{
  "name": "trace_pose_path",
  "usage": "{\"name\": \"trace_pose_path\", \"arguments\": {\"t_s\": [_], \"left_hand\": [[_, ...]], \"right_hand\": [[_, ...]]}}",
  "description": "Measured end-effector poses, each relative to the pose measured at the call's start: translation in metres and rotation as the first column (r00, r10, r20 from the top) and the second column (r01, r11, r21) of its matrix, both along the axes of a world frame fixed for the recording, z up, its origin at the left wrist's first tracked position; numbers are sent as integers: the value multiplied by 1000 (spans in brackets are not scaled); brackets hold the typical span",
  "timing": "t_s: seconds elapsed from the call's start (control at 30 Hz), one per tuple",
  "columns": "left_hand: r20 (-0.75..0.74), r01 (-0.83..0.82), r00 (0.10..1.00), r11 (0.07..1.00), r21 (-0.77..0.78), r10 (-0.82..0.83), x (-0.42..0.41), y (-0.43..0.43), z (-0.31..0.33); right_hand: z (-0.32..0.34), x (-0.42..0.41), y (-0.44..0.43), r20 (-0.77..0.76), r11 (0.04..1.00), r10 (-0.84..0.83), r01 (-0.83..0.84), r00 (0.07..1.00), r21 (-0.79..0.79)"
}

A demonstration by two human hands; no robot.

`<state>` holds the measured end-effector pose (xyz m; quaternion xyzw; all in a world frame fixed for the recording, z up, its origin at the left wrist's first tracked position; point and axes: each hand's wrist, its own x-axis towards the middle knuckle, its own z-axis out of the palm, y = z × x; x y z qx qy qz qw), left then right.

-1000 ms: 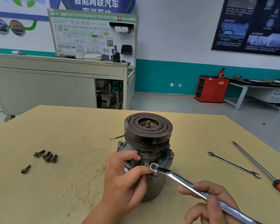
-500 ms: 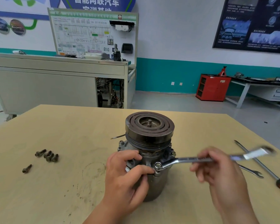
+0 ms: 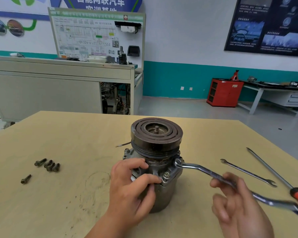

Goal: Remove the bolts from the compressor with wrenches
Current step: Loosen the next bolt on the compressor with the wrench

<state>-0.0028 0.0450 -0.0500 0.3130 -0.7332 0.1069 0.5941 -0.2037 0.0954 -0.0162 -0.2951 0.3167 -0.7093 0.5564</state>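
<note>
1. Right hand [image 3: 237, 203]: I see it gripping the wrench [image 3: 205, 172] at mid-shank, fingers curled under and thumb over. The hand is motion-blurred, so I cannot tell the finer finger placement.
2. Wrench: its ring end lies against the upper right flange of the compressor [image 3: 163, 194]. I cannot tell whether it is seated on a bolt head. The shank slopes down to the right and the open end lies low at the right edge of the view.
3. Left hand [image 3: 132, 188]: clasped round the left front of the compressor body, fingers wrapped on the housing, with one fingertip just beside a flange bolt [image 3: 165, 175].
4. Compressor: standing upright at the middle of the table [image 3: 58, 203], with the dark grooved pulley [image 3: 156, 134] on top. I see a second fitted bolt [image 3: 126, 150] on the left flange, and a thin wire [image 3: 123, 144] sticks out to the left below the pulley.
5. Loose bolts [image 3: 47, 164]: four clustered on the table well left of the compressor, and a single bolt [image 3: 25, 179] lying apart nearer the edge.
6. Slim wrench [image 3: 248, 172]: lying flat on the table to the right, beyond the right hand.
7. Screwdriver [image 3: 268, 167]: lying further right, its orange handle at the view's edge.
</note>
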Motion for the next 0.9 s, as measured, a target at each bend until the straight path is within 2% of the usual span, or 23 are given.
{"name": "trace_pose_path", "arguments": {"t_s": [0.07,0.17,0.3,0.5,0.6,0.67,0.77,0.83,0.9], "left_hand": [[5,-3,1000,1000,1,3,0,0,0],[5,-7,1000,1000,0,7,1,0,0],[2,0,1000,1000,2,0,0,0,0],[-3,5,1000,1000,4,-5,1,0,-1],[-5,5,1000,1000,7,-5,1,0,-1],[-3,4,1000,1000,4,-4,0,-1,-1],[-2,1,1000,1000,1,-1,0,-2,-1],[-2,0,1000,1000,-4,0,0,-2,-1],[-6,2,1000,1000,-10,-2,0,-1,-1]], "right_hand": [[3,9,16,-57,999,-13,12,998,-31],[3,23,29,-160,991,-126,119,979,-54],[2,38,33,-240,984,-150,122,959,-130],[3,38,27,-475,940,-299,172,828,-293],[12,32,15,-482,924,-346,203,805,-325],[21,25,-3,-436,952,-269,168,859,-255],[30,12,-46,-382,998,-61,52,922,-34],[33,9,-70,-345,993,102,-76,933,87],[34,9,-84,-291,975,212,-181,933,132]]}}
